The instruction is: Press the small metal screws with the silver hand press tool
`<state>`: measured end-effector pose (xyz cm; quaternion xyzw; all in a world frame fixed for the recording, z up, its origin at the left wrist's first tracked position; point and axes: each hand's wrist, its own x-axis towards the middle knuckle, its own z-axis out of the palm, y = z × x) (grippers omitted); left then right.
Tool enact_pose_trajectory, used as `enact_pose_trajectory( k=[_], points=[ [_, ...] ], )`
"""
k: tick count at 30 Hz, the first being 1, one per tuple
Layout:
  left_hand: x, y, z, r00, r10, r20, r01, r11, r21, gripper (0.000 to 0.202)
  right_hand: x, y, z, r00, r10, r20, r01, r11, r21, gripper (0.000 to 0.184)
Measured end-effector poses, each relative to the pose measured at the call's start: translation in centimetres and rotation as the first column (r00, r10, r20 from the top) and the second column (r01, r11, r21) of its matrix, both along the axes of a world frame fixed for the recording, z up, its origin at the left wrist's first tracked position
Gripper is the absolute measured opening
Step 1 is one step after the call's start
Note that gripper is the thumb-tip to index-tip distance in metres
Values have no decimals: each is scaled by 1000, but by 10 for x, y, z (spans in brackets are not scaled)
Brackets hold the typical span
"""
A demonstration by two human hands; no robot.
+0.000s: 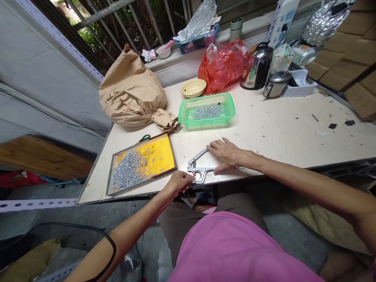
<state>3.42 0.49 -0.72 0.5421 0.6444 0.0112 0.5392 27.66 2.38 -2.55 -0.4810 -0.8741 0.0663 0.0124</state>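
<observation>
A grey metal hand press [202, 172] with a raised lever, a spring and a red part lies at the table's front edge. My right hand [227, 154] spans its handle end, fingers at the lever's tip and thumb by the lower arm. My left hand [180, 182] is closed in a pinch at the press's lower left end; whatever is between the fingertips is hidden. Left of it, a shallow tray [175, 150] with a yellow bottom carries a heap of small silvery metal pins [129, 172]. More such pins lie in a green plastic basket [205, 122] beyond the press.
A large brown paper sack [133, 92] stands at the back left, with a dark green handle [145, 138] behind the tray. Along the back are a cream bowl [193, 88], a red plastic bag [221, 68], a kettle [258, 64] and a steel cup [276, 84]. Cardboard [343, 51] is stacked at right.
</observation>
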Motion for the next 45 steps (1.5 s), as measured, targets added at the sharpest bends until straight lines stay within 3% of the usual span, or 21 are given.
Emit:
enact_pose_trajectory(
  k=[5,8,10,12,14,15,17,18,20,26,31,35,41,45],
  points=[
    [-1,1,-3,1000,-4,-9,5,1000,17,25,-3,-1,7,1000,-1,30,1,1000,-5,84],
    [-4,-2,-3,997,-51,-49,53,998,39,29,-4,-6,12,999,-1,40,3,999,-38,63],
    [-4,-7,0,982,-122,-141,147,973,177,30,-5,-11,15,999,-4,32,5,999,-53,47],
    [-2,-14,3,946,-188,-266,290,857,427,26,-6,-16,16,1000,-12,23,13,998,-55,39],
    [6,-19,6,893,-248,-377,443,642,627,22,-8,-19,17,999,-37,17,37,998,-49,40],
    [11,-19,6,860,-288,-421,509,539,671,24,-9,-21,17,998,-52,19,53,997,-50,42],
    [23,-14,4,784,-380,-490,616,383,688,33,-11,-22,19,996,-81,34,83,995,-60,46],
    [30,-9,1,751,-414,-514,651,332,683,39,-13,-22,21,995,-89,43,91,993,-68,46],
    [40,3,-4,700,-470,-538,697,282,660,46,-16,-24,24,993,-98,60,103,991,-82,43],
    [50,25,-12,635,-555,-538,757,307,577,36,-24,-29,30,990,-127,54,132,986,-103,28],
    [53,21,-8,657,-520,-547,748,352,563,14,-21,-25,15,992,-125,-11,123,987,-107,17],
    [56,21,-7,675,-505,-538,733,377,567,13,-20,-23,4,991,-113,-65,104,987,-121,17],
    [52,20,-14,715,-477,-511,689,359,630,17,-12,-22,14,990,-122,-69,116,990,-84,23],
    [50,-3,-28,776,-440,-452,599,288,747,33,4,-10,18,991,-34,-131,16,991,-135,37]
  ],
)
